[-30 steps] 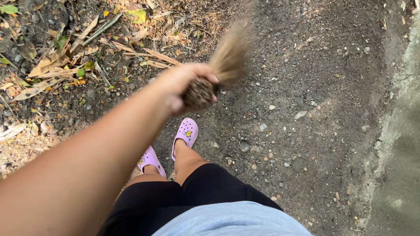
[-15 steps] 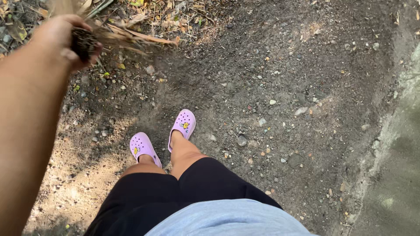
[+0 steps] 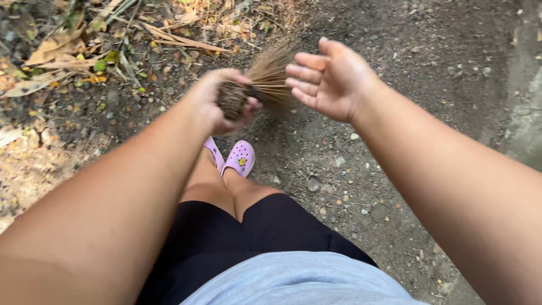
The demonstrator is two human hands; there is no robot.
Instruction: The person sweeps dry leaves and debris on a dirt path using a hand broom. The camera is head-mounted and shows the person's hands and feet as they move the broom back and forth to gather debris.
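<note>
Stick broom (image 3: 265, 79): short bundle of thin brown bristles, bound butt end dark and stubby, loose ends fanning up and right, blurred at tips. Held in mid-air above dirt path (image 3: 429, 85), above and just ahead of purple clogs (image 3: 240, 158). Left hand (image 3: 217, 101) wrapped tight round bound end, fingers curled closed on it, knuckles up, forearm stretched forward from lower left. Right hand (image 3: 330, 76) flat and spread, palm facing left toward bristles, fingertips just beside fanned ends, possibly touching; cannot tell for sure. Nothing gripped in right hand, fingers extended and slightly apart. Right forearm reaching in from lower right. Below: black shorts (image 3: 248, 237), grey shirt hem (image 3: 299, 282). Dry leaves and twigs (image 3: 84, 51) heaped upper left beside path, small stones scattered over dark soil.
</note>
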